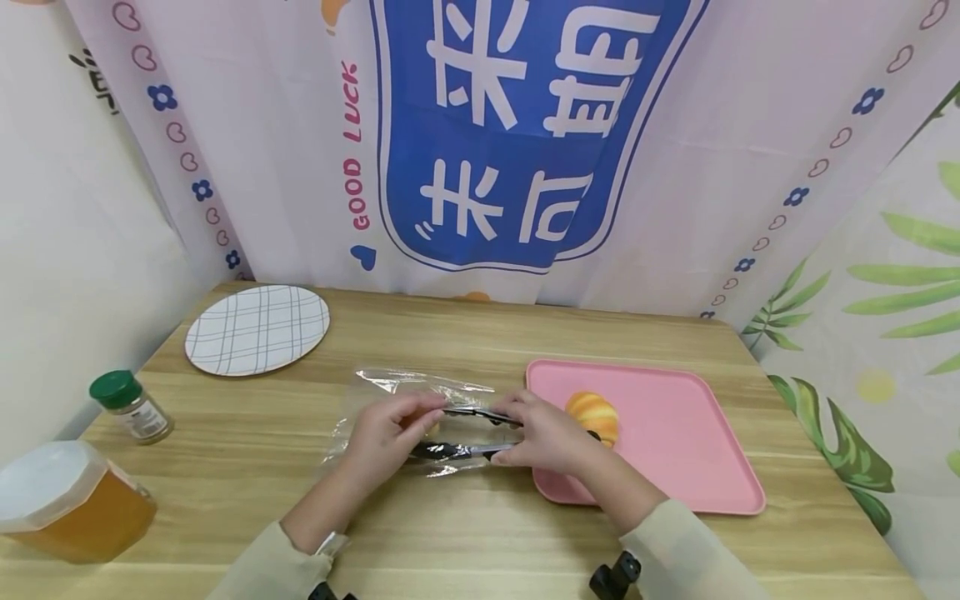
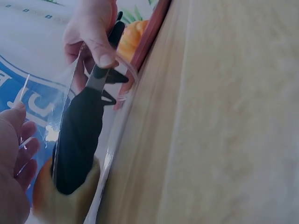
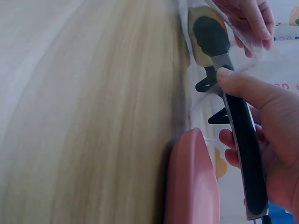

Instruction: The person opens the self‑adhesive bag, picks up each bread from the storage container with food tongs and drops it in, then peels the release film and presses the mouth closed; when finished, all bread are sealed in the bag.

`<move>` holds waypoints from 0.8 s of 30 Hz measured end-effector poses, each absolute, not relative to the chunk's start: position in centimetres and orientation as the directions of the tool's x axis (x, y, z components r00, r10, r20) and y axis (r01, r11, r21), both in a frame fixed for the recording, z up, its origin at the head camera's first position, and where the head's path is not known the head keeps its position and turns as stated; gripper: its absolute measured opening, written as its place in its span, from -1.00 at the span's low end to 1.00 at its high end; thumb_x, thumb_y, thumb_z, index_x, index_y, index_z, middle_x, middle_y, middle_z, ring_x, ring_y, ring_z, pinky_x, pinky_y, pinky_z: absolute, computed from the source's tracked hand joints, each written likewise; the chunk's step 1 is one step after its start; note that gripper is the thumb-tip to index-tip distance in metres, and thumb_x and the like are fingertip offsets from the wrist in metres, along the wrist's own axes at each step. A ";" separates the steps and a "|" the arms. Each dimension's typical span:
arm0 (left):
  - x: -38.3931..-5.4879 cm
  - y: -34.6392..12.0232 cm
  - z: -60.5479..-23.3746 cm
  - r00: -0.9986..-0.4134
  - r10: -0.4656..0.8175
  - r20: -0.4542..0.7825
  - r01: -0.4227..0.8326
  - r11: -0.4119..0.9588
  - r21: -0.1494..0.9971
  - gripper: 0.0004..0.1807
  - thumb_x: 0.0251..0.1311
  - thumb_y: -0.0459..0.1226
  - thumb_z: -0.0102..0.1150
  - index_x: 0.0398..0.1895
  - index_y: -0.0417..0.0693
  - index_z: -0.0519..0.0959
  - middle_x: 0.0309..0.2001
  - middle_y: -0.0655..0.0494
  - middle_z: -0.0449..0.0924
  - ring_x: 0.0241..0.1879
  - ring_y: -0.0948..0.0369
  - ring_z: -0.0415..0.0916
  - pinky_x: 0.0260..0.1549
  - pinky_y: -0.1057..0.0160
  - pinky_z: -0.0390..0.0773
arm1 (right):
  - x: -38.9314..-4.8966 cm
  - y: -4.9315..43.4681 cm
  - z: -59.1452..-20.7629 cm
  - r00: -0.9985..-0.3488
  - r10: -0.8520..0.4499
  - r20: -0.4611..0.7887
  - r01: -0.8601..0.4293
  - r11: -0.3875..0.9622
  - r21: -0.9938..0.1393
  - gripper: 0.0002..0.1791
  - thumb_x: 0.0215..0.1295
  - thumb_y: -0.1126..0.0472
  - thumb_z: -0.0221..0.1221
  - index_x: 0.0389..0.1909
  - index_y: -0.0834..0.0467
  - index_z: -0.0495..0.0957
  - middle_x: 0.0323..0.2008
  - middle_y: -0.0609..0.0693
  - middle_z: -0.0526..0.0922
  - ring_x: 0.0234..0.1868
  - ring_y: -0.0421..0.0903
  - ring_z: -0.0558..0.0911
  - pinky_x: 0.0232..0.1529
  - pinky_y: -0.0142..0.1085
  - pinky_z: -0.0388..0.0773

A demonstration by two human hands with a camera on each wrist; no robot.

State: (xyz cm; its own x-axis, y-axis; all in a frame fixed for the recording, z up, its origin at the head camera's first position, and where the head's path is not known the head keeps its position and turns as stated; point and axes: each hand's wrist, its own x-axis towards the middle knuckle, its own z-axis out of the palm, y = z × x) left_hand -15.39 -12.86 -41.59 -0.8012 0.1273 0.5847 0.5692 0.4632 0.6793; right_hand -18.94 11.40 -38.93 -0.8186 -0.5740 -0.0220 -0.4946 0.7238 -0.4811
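Note:
My right hand (image 1: 551, 433) grips a pair of black-and-silver tongs (image 3: 245, 154), thumb on one arm and fingers round the other. The tongs' black heads reach into a clear plastic bag (image 1: 390, 382) lying in the middle of the table. Inside the bag, a brown-and-cream bread roll (image 2: 44, 196) sits at the tong heads, seen in both wrist views and mostly hidden by the hands in the head view. With thumb and fingers, my left hand (image 1: 386, 429) pinches the upper edge of the bag's mouth, lifting the film above the tongs.
Just right of the bag is a pink tray (image 1: 675, 442) with a striped orange-yellow bread (image 1: 596, 412), partly behind my right wrist. A checked oval plate (image 1: 258, 329) lies back left. At the left edge stand a green-capped spice jar (image 1: 135, 408) and a white-lidded amber tub (image 1: 82, 508).

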 end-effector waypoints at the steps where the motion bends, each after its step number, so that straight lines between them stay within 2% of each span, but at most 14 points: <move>1: -15.4 -12.8 -41.6 -0.798 0.132 0.587 0.572 0.471 0.672 -0.83 0.06 -0.44 0.37 -0.26 -0.13 0.72 -0.19 0.03 0.77 -0.28 0.24 0.67 -0.38 0.43 0.66 | -19.0 11.3 -39.0 -0.819 -0.573 -0.022 -0.493 0.724 -0.482 -0.26 -0.02 -0.04 0.48 0.23 0.07 0.52 0.14 0.00 0.53 0.05 -0.06 0.59 0.14 -0.08 0.58; 5: -15.3 -12.7 -41.6 -0.791 0.135 0.597 0.573 0.503 0.647 -0.82 0.05 -0.43 0.39 -0.27 -0.06 0.73 -0.20 0.08 0.77 -0.40 0.38 0.54 -0.48 0.47 0.55 | -19.0 10.9 -39.1 -0.829 -0.558 -0.020 -0.476 0.725 -0.497 -0.23 -0.05 -0.07 0.49 0.23 0.06 0.52 0.14 -0.02 0.54 0.07 -0.06 0.59 0.16 -0.08 0.57; 7: -15.3 -12.6 -41.6 -0.781 0.135 0.609 0.585 0.498 0.640 -0.82 0.03 -0.44 0.39 -0.28 -0.07 0.73 -0.20 0.07 0.77 -0.41 0.37 0.54 -0.49 0.46 0.56 | -19.0 10.8 -39.2 -0.833 -0.553 -0.007 -0.475 0.722 -0.503 -0.23 -0.08 -0.06 0.51 0.21 0.06 0.53 0.12 -0.03 0.55 0.06 -0.07 0.60 0.15 -0.09 0.58; 11: -15.2 -12.4 -41.6 -0.767 0.157 0.622 0.609 0.483 0.629 -0.83 0.04 -0.44 0.38 -0.28 -0.10 0.73 -0.18 0.05 0.77 -0.25 0.19 0.70 -0.30 0.33 0.71 | -19.0 10.4 -39.5 -0.834 -0.551 0.015 -0.482 0.716 -0.505 -0.24 -0.11 -0.04 0.52 0.18 0.11 0.55 0.10 -0.02 0.57 0.03 -0.06 0.61 0.12 -0.09 0.59; 14: -15.1 -12.2 -41.5 -0.772 0.169 0.613 0.606 0.488 0.628 -0.85 0.06 -0.42 0.38 -0.27 -0.10 0.73 -0.17 0.05 0.77 -0.14 0.10 0.72 -0.14 0.21 0.72 | -18.9 10.1 -39.6 -0.842 -0.540 0.004 -0.462 0.716 -0.523 -0.23 -0.10 -0.02 0.53 0.19 0.15 0.55 0.09 -0.02 0.57 0.02 -0.07 0.61 0.11 -0.10 0.60; 20: -14.9 -12.2 -41.4 -0.785 0.160 0.598 0.584 0.514 0.628 -0.86 0.05 -0.39 0.40 -0.28 -0.08 0.73 -0.19 0.07 0.77 -0.13 0.12 0.72 -0.09 0.13 0.71 | -18.9 9.5 -39.5 -0.843 -0.538 0.008 -0.467 0.724 -0.508 -0.22 -0.10 -0.05 0.53 0.19 0.13 0.56 0.05 -0.03 0.59 -0.09 -0.11 0.61 -0.01 -0.17 0.62; 24: -14.9 -12.2 -41.4 -0.791 0.158 0.591 0.574 0.524 0.629 -0.87 0.08 -0.36 0.39 -0.27 -0.08 0.73 -0.18 0.09 0.77 -0.13 0.13 0.71 -0.13 0.16 0.71 | -19.0 9.2 -39.6 -0.839 -0.544 0.012 -0.475 0.721 -0.505 -0.23 -0.10 -0.07 0.52 0.19 0.12 0.56 0.06 -0.02 0.59 -0.05 -0.09 0.62 0.01 -0.15 0.63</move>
State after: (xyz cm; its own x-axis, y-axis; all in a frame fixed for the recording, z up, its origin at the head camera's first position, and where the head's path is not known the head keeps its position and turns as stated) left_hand -14.89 -12.19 -41.45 -0.7911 0.1580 0.5909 0.5743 0.5244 0.6287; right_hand -19.00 9.22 -39.58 -0.8388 -0.5443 0.0124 -0.4751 0.7206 -0.5049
